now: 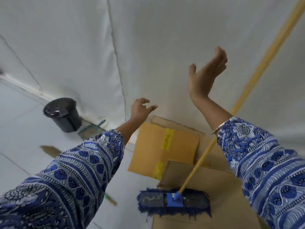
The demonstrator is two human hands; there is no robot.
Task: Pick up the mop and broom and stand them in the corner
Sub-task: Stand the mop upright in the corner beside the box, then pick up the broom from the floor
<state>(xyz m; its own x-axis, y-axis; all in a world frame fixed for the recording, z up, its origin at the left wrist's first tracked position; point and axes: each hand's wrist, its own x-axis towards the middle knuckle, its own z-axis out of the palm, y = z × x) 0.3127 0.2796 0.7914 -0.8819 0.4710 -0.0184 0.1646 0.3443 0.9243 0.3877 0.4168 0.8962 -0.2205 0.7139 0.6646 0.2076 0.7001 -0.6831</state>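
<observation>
1. The right hand is raised with its fingers spread apart and held straight, palm turned inward, gripping nothing.
2. The left hand reaches forward lower down, its fingers loosely apart and slightly curled, also empty.
3. The mop is free of both hands. Its yellow handle runs up to the right of the right hand, apart from the fingers, and passes behind the right forearm.
4. The mop's dark blue fringed head sits on a flattened cardboard box, below and between the two patterned blue sleeves. The handle leans up toward the white wall.
5. More cardboard lies beside and under the mop head, against the wall's foot.
6. The broom shows as a blurred tan bristle patch on the floor to the left, partly hidden behind the left sleeve; a green and tan piece shows below the sleeve. It is well apart from both hands.
7. Further left, a black lidded bin stands near the wall, with a green dustpan just beside it.
</observation>
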